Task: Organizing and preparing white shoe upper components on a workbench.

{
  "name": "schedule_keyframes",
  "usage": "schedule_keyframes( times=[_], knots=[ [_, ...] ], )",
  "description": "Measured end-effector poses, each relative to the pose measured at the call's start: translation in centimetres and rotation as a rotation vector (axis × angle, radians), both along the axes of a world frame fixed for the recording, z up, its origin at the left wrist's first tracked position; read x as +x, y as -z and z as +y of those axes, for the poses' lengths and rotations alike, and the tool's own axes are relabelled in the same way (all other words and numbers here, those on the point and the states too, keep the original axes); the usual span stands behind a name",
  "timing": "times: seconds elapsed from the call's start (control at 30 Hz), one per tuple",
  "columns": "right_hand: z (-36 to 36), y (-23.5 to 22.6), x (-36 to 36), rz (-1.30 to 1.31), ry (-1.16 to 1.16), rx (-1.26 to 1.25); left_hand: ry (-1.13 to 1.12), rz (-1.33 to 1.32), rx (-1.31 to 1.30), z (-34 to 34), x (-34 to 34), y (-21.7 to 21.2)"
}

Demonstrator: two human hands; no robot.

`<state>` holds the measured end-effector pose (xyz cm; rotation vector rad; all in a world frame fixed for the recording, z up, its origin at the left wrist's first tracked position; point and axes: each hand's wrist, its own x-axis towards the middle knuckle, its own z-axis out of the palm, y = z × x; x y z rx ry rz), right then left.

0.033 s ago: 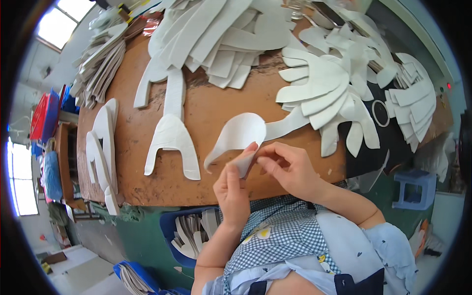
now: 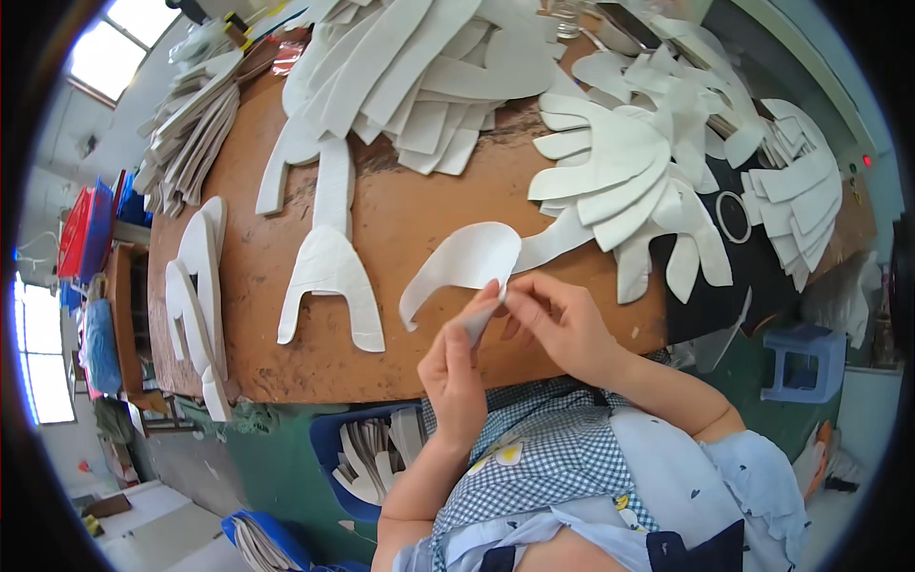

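A white, padded U-shaped piece (image 2: 477,250), shaped like a shoe upper, is held curled up near the table's front edge. My left hand (image 2: 456,367) pinches one of its legs between thumb and fingers. My right hand (image 2: 564,324) is closed at the same leg's edge, its fingertips almost touching my left fingers. The piece's other leg curves out to the left over the tabletop. Just left lies a similar flat white U-shaped piece (image 2: 322,257), legs toward me. Behind my right hand, a white strip reaches to a fanned pile of white pieces (image 2: 620,162).
Large overlapping stacks of white pieces (image 2: 400,76) cover the back of the brown table (image 2: 257,357). More cut pieces (image 2: 197,296) lie at the left edge. A black mat (image 2: 696,305) with a white ring (image 2: 734,217) lies right. A blue bin (image 2: 329,443) stands below the front edge.
The held leg is turned slightly, and my right fingertips have moved up a little along its edge. The view has shifted slightly.
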<state>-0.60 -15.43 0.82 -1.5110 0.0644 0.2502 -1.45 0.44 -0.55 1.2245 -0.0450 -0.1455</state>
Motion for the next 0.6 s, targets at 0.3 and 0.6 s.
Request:
schedule_keyframes(
  times=[0.3,0.6],
  knots=[
    [-2.7,2.8,0.4,-0.06,0.078,-0.057,0.408,-0.331,0.344,1.0,-3.6,1.9],
    [1.1,0.6,-1.6,-0.77,0.006,-0.718,-0.037,-0.075,0.407,-0.2,-1.4,0.2]
  ],
)
